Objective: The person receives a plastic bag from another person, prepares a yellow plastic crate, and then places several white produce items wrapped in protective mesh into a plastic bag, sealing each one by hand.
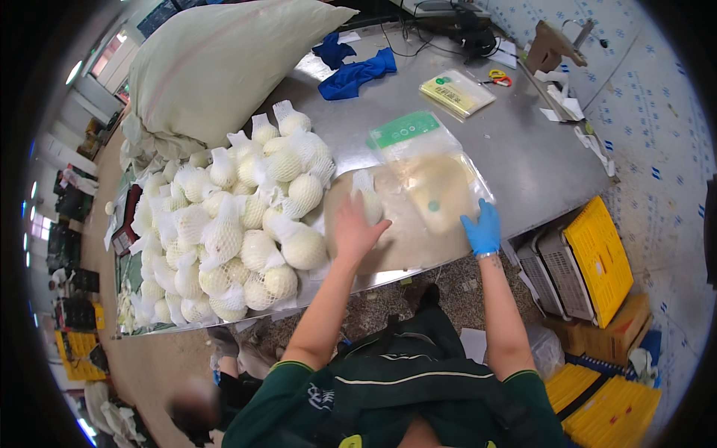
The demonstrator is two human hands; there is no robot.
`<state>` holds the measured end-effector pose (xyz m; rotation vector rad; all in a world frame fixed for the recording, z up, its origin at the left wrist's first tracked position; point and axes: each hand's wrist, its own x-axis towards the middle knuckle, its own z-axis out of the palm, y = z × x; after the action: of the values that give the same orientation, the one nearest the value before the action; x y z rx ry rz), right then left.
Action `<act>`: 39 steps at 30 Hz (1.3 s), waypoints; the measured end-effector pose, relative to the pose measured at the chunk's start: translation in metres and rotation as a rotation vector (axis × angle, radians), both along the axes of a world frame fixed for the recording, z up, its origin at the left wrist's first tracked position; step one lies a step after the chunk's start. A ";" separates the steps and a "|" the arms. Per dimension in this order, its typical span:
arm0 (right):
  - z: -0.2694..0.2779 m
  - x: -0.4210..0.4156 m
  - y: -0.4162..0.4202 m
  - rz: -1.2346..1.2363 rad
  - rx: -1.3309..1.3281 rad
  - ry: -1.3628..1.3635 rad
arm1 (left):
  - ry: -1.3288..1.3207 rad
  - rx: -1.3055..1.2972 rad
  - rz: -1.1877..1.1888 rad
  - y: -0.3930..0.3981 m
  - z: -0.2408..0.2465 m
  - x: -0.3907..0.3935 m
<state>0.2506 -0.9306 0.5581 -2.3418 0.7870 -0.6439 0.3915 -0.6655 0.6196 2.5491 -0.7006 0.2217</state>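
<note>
My bare left hand [355,227] is at a pale round piece of produce in a white foam net sleeve [372,203], its thumb spread away from the fingers. Whether the fingers grip it is unclear. Beneath lies a tan board or sheet [406,246]. My right hand [483,229], in a blue glove, touches the near right edge of clear plastic bags [440,185], thumb and forefinger apart. A green printed band [406,130] crosses the far end of the bags. Left of my hands, a large pile of similar net-sleeved produce [229,241] covers the table.
A bulging woven sack [207,73] stands behind the pile. Blue cloths [358,75], a packet of printed bags [456,94], scissors [498,78] and cables occupy the metal table [538,151]. Crates [596,263] stand at right; a person [196,403] is at lower left.
</note>
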 end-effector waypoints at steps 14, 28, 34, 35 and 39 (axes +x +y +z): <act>-0.016 -0.014 -0.056 0.211 1.106 -0.139 | 0.232 -0.146 0.085 -0.083 -0.031 -0.049; 0.009 0.171 -0.246 -0.018 0.737 -0.193 | 0.233 -0.255 0.058 -0.077 0.016 0.007; -0.016 0.296 -0.340 0.180 0.043 0.080 | 1.147 -0.949 -0.152 -0.217 0.041 0.109; -0.014 0.319 -0.360 0.202 -0.050 0.116 | 1.360 -1.104 -0.151 -0.254 0.023 0.134; 0.001 0.362 -0.379 0.315 0.070 0.336 | 1.454 -1.163 0.441 -0.377 -0.058 0.241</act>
<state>0.6123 -1.3095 0.5589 -2.4678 0.5479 -0.0874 0.6327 -1.0423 0.5613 1.1285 0.4783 -0.7868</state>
